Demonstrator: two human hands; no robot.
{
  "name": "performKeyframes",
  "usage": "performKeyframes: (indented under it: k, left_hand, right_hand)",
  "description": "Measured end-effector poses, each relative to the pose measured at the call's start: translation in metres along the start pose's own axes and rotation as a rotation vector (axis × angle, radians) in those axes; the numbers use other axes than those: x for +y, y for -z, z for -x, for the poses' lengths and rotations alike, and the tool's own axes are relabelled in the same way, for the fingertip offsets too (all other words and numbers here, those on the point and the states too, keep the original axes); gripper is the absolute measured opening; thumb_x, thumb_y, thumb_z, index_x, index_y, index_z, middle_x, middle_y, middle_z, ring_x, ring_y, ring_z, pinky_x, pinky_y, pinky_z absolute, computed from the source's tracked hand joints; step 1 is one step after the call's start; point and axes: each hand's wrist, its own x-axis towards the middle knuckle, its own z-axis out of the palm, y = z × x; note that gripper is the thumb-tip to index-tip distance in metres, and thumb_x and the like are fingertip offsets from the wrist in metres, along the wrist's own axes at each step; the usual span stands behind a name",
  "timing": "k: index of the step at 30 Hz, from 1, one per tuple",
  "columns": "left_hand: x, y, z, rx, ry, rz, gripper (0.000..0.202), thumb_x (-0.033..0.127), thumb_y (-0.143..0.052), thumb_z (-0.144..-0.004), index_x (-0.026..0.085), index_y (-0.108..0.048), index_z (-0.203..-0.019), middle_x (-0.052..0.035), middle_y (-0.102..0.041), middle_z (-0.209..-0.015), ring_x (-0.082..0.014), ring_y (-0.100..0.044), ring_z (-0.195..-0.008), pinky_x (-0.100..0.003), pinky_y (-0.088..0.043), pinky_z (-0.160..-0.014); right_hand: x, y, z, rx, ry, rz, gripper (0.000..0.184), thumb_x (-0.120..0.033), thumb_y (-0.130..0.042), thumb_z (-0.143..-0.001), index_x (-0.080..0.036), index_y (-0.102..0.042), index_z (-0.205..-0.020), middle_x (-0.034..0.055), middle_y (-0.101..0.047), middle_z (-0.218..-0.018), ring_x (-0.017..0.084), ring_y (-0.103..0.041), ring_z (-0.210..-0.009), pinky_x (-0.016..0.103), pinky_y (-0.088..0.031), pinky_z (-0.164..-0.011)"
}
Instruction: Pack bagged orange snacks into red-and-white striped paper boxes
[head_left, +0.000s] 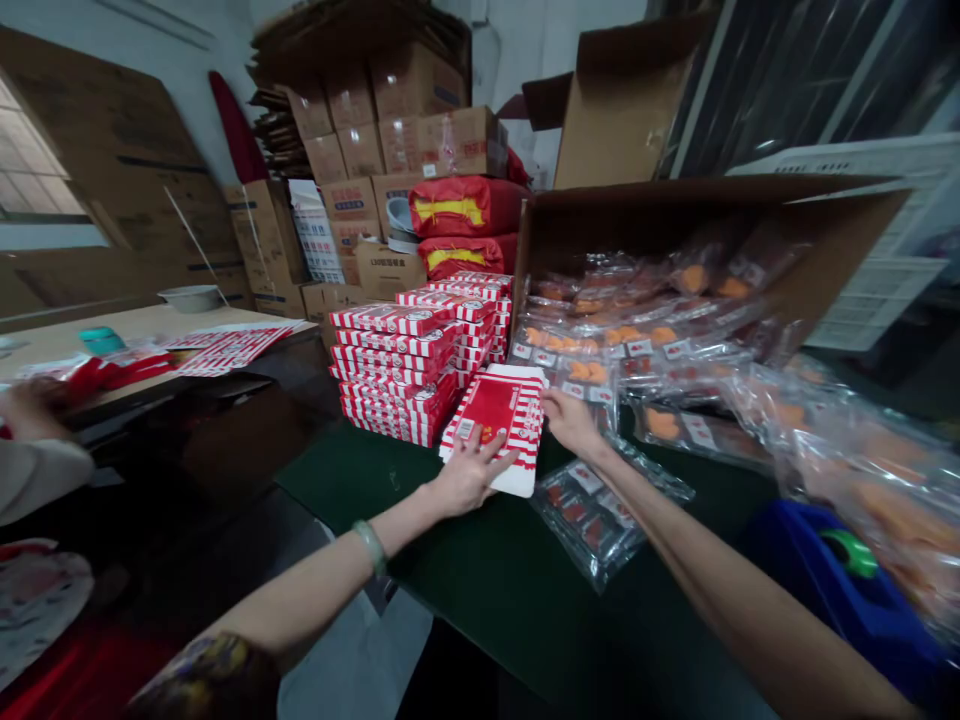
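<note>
A flat red-and-white striped carton [499, 400] lies in front of me on the dark green tabletop [480, 580], apparently on top of more flat cartons. My left hand [466, 478] rests on its lower left part, fingers spread. At the right edge, the fingers of my right hand [571, 422] are closed on the carton; their tips are partly hidden. Just below that hand, clear plastic bags [581, 510] with dark reddish contents and white labels lie flat. Filled striped boxes [394, 365] stand in stacks behind and left of the carton.
A large open cardboard box [712, 200] behind spills clear bags with orange pieces [589, 372] across the right side. A blue tape dispenser [840, 600] sits at lower right. To the left, another person's hand [34, 405] works at a second table [45, 285]. Brown boxes [352, 200] are piled behind.
</note>
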Motion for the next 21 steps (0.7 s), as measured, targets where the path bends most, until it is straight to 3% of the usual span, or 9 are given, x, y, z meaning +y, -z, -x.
performKeyframes:
  k: [3, 7, 9, 11, 14, 16, 19, 21]
  left_hand:
    - [-0.001, -0.015, 0.005, 0.041, 0.023, -0.029, 0.072, 0.023, -0.054, -0.080, 0.027, -0.023, -0.145, -0.0144, -0.021, -0.153, -0.0501, -0.012, -0.136, -0.076, -0.017, -0.096]
    - [0.003, -0.035, 0.008, 0.105, 0.015, -0.037, 0.072, 0.024, -0.050, -0.083, 0.030, -0.017, -0.146, -0.0127, -0.021, -0.153, -0.0510, -0.013, -0.135, -0.078, -0.018, -0.094]
    - [0.003, -0.046, 0.007, 0.166, 0.016, -0.064, 0.071, 0.023, -0.047, -0.085, 0.029, -0.013, -0.147, -0.0129, -0.020, -0.153, -0.0509, -0.016, -0.135, -0.078, -0.021, -0.092]
    - [0.002, -0.055, 0.007, 0.207, 0.018, -0.073, 0.071, 0.022, -0.047, -0.086, 0.029, -0.012, -0.147, -0.0137, -0.019, -0.153, -0.0516, -0.016, -0.134, -0.079, -0.022, -0.090]
    - [0.000, -0.055, 0.009, 0.223, 0.007, -0.018, 0.073, 0.029, -0.051, -0.084, 0.029, -0.012, -0.147, -0.0149, -0.019, -0.153, -0.0537, -0.014, -0.134, -0.080, -0.020, -0.089]
    - [-0.001, -0.044, 0.013, 0.213, -0.037, 0.056, 0.078, 0.041, -0.055, -0.081, 0.029, -0.014, -0.146, -0.0154, -0.020, -0.153, -0.0545, -0.013, -0.134, -0.081, -0.018, -0.090]
    - [-0.002, -0.015, 0.018, 0.234, -0.123, 0.197, 0.088, 0.063, -0.060, -0.069, 0.029, -0.027, -0.143, -0.0157, -0.028, -0.150, -0.0541, -0.017, -0.133, -0.077, -0.019, -0.094]
    - [0.000, 0.010, 0.020, 0.355, -0.073, 0.311, 0.082, 0.064, -0.061, -0.068, 0.026, -0.039, -0.137, -0.0170, -0.037, -0.145, -0.0491, -0.026, -0.132, -0.070, -0.025, -0.098]
  right_hand:
    - [-0.007, -0.020, -0.051, -0.062, 0.090, 0.234, 0.031, -0.019, -0.047, -0.087, -0.015, -0.057, -0.115, 0.0122, -0.058, -0.123, 0.024, -0.050, -0.118, 0.040, -0.035, -0.100]
    - [-0.018, -0.050, -0.081, -0.122, 0.189, 0.499, 0.038, -0.022, -0.053, -0.084, -0.005, -0.055, -0.118, 0.0229, -0.052, -0.127, 0.032, -0.041, -0.126, 0.051, -0.020, -0.106]
    - [-0.021, -0.059, -0.091, -0.138, 0.222, 0.596, 0.039, -0.026, -0.055, -0.083, 0.000, -0.059, -0.111, 0.0289, -0.053, -0.124, 0.036, -0.041, -0.125, 0.050, -0.020, -0.105]
    - [-0.025, -0.061, -0.104, -0.154, 0.234, 0.665, 0.043, -0.035, -0.061, -0.079, -0.001, -0.062, -0.105, 0.0286, -0.055, -0.119, 0.037, -0.044, -0.121, 0.048, -0.024, -0.103]
    - [-0.031, -0.053, -0.128, -0.216, 0.214, 0.703, 0.039, -0.042, -0.068, -0.069, -0.011, -0.065, -0.092, 0.0173, -0.065, -0.101, 0.032, -0.056, -0.105, 0.041, -0.037, -0.091]
    - [-0.037, -0.041, -0.141, -0.275, 0.211, 0.682, 0.028, -0.041, -0.069, -0.067, -0.016, -0.065, -0.080, 0.0083, -0.067, -0.086, 0.024, -0.062, -0.087, 0.032, -0.043, -0.077]
    - [-0.048, -0.009, -0.142, -0.320, 0.228, 0.608, 0.028, -0.043, -0.066, -0.068, -0.017, -0.057, -0.065, 0.0015, -0.063, -0.070, 0.016, -0.059, -0.070, 0.024, -0.041, -0.062]
    - [-0.059, 0.024, -0.128, -0.324, 0.229, 0.548, 0.036, -0.051, -0.063, -0.068, -0.017, -0.051, -0.062, -0.0005, -0.059, -0.064, 0.014, -0.056, -0.063, 0.023, -0.039, -0.056]
